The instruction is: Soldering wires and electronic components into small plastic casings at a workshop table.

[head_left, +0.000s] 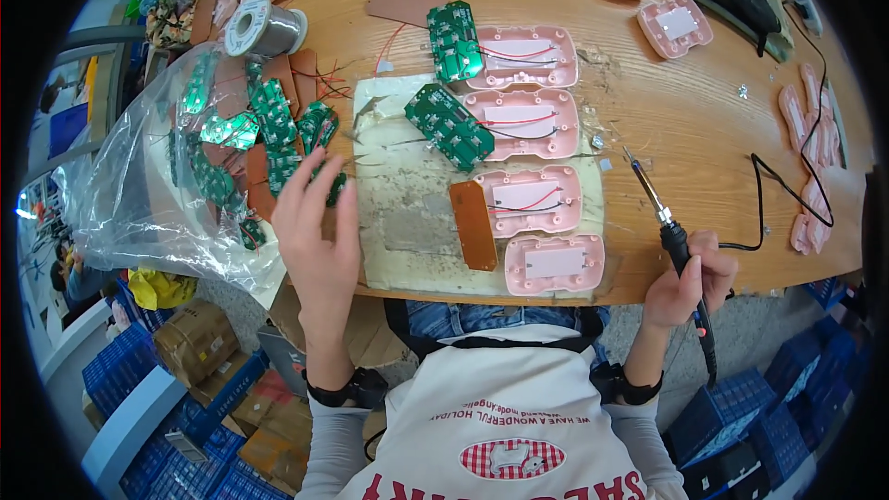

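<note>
My left hand (319, 227) has its fingers spread at the edge of a heap of green circuit boards (273, 116). One small board (335, 187) shows between the fingertips; whether they touch it, I cannot tell. In my right hand (694, 282) is a soldering iron (676, 243), its tip pointing up and left above the table. Several pink plastic shells (556, 264) form a column on a stained pale mat (407, 231). Two of them are wired to green boards (449, 128), and a third to a board lying brown side up (474, 227). The nearest shell has no wires showing.
A clear plastic bag (139, 190) lies around the board heap, with a solder spool (266, 28) behind it. More pink shells (676, 26) lie at the back and along the right side (810, 157). The iron's black cord (764, 194) loops across the table's right.
</note>
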Demonstrator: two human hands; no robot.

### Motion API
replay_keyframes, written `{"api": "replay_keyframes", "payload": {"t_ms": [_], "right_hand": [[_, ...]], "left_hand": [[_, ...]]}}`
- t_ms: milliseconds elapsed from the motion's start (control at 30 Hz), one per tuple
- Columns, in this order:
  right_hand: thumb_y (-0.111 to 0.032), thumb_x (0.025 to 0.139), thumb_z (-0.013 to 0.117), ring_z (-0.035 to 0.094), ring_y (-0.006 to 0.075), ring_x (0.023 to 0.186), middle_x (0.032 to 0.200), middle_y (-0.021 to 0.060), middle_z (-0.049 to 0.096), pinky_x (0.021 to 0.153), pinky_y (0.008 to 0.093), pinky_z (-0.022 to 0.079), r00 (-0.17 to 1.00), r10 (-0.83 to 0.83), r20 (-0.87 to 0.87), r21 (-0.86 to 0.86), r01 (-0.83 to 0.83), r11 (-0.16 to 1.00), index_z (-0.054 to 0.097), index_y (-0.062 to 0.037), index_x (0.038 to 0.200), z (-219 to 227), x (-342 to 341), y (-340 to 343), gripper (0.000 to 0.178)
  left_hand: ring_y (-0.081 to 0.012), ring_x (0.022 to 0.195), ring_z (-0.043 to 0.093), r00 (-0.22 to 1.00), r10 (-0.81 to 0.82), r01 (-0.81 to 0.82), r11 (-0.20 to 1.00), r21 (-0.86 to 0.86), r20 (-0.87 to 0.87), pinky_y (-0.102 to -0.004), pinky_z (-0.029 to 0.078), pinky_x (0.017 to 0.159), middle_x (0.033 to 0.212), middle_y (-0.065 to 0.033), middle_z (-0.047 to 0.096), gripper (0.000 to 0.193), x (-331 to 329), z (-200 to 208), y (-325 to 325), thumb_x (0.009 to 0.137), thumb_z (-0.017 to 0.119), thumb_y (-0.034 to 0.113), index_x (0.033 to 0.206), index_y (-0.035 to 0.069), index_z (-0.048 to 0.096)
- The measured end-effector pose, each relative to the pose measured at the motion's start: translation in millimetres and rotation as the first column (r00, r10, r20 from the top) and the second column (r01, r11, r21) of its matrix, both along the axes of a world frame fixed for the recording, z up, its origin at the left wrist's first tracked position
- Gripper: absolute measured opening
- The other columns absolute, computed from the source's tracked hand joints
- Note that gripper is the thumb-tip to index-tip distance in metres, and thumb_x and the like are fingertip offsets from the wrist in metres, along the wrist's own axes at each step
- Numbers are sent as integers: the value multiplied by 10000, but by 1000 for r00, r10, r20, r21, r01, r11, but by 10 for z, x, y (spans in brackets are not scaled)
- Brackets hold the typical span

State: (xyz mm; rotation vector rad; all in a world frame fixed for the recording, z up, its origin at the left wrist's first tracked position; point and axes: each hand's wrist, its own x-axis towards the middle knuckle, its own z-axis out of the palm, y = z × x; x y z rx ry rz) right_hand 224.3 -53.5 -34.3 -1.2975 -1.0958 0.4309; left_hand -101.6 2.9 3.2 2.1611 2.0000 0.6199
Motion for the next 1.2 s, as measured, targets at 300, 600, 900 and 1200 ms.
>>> {"api": "replay_keyframes", "payload": {"t_ms": [300,600,900,1200], "right_hand": [[-75,789,507,401,147,648,684,81,445,579,260,346,1000,-21,7,19,21,1000,440,-32,793,6,-7,12,80],[19,761,519,401,118,617,669,70,487,571,249,317,997,20,-75,31,-18,999,475,2,824,19,-36,31,78],[-78,811,545,386,122,621,673,62,455,542,230,306,998,42,-40,46,-40,998,456,-36,813,36,-33,17,98],[-46,783,533,403,137,625,673,72,480,586,270,320,991,31,-127,92,-19,996,451,-28,821,113,-15,-156,92]], "left_hand": [[-260,913,523,995,48,-38,993,113,-84,-379,393,828,943,-73,590,123,-152,-98,517,785,682,119,873,40,648],[-229,927,565,985,29,-34,999,29,169,-326,420,850,918,-80,627,113,-278,-31,566,745,706,48,815,18,623],[-128,745,575,694,34,37,996,-83,719,-253,457,725,836,-112,611,79,-69,331,81,866,539,-44,891,10,487],[-124,758,606,461,187,389,836,-387,867,-242,471,672,825,-90,616,157,835,411,-563,811,616,-53,939,-25,530]]}}
